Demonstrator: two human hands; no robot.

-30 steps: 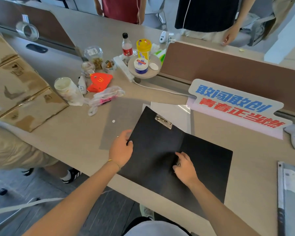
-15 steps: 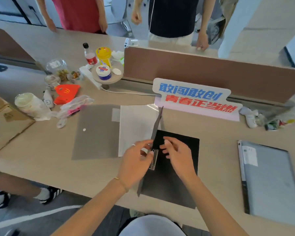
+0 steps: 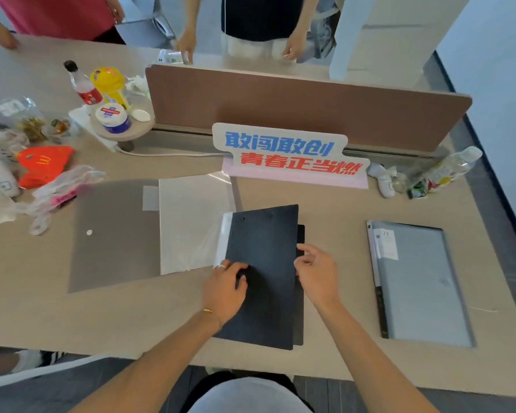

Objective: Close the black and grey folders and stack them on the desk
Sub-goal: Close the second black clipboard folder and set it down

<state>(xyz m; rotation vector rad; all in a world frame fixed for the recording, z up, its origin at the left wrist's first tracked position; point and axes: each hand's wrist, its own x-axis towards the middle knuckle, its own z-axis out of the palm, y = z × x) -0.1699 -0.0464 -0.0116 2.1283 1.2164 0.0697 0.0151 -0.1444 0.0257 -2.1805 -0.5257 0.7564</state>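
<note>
The black folder [image 3: 265,248] lies folded over on the desk near the front edge, its cover slightly askew of the back board. My left hand [image 3: 225,289] presses on the cover's left side. My right hand [image 3: 318,271] pinches the cover's right edge. A grey folder [image 3: 420,281] lies shut, flat on the desk to the right, apart from my hands. To the left lies an open translucent grey folder [image 3: 113,234] with a clear plastic sleeve [image 3: 191,225]; the black folder overlaps the sleeve's right edge.
A sign with blue and red lettering [image 3: 289,156] stands behind the folders, before a brown divider [image 3: 304,105]. Bottles, jars, an orange carton [image 3: 42,165] and plastic bags crowd the far left. Small bottles [image 3: 447,168] lie at right. Two people stand across the desk.
The black folder went from lying open, to its cover standing on edge, to folded flat now. Both hands followed the cover down onto it. My view swung right, bringing in the grey folder.
</note>
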